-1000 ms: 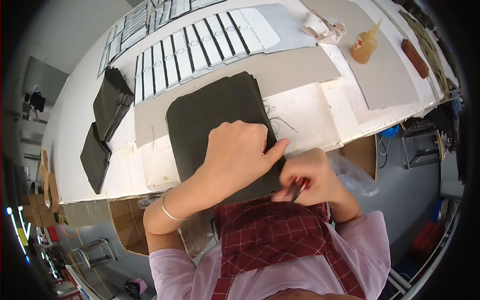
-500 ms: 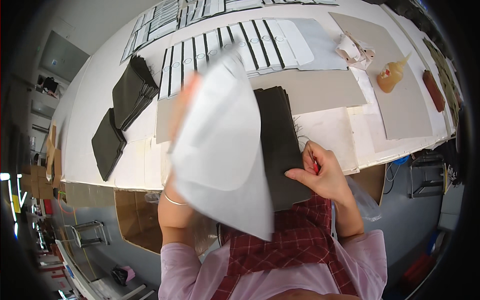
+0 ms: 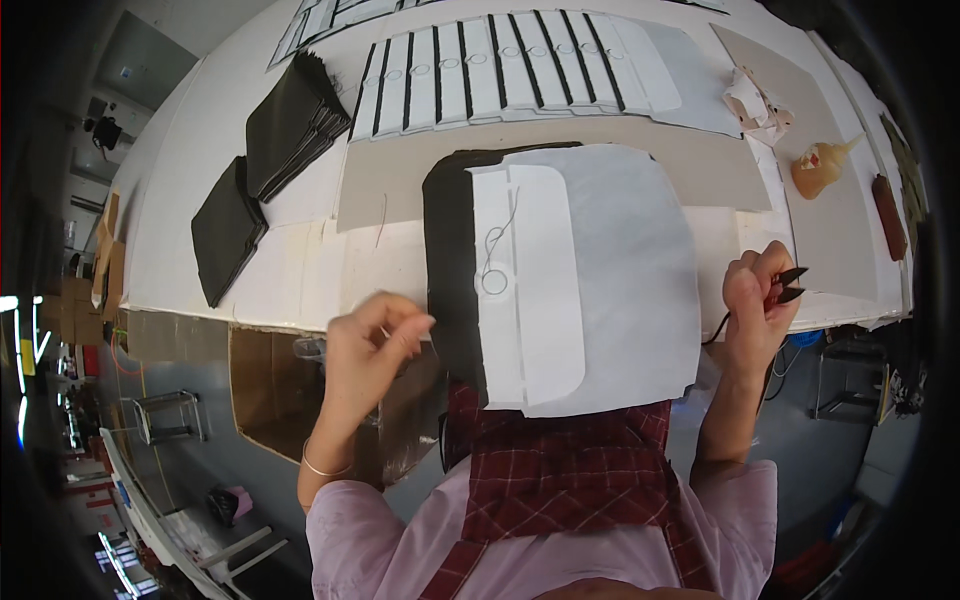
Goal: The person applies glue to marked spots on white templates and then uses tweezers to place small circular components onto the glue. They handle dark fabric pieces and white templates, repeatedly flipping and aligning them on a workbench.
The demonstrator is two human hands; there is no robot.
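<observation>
In front of me a pale grey-white fabric panel lies over a stack of dark panels, whose left side shows beyond it. The pale panel carries a white rectangular strip, a small ring outline and a loose curled thread. My left hand is beside the stack's lower left edge, thumb and fingertips pinched together; what they hold, if anything, is too fine to make out. At the right, apart from the panel, my right hand is closed around thread snips, dark blades poking out past the fingers.
Two piles of folded dark fabric lie at the left. Overlapping white panels with black strips spread across the back on grey board. At the right are crumpled scraps, a yellowish squeeze bottle and a brown bar.
The pale panel, raised in my left hand before, now lies flat on the dark stack. My left hand has let it go and moved left. My right hand has moved off the stack to the right.
</observation>
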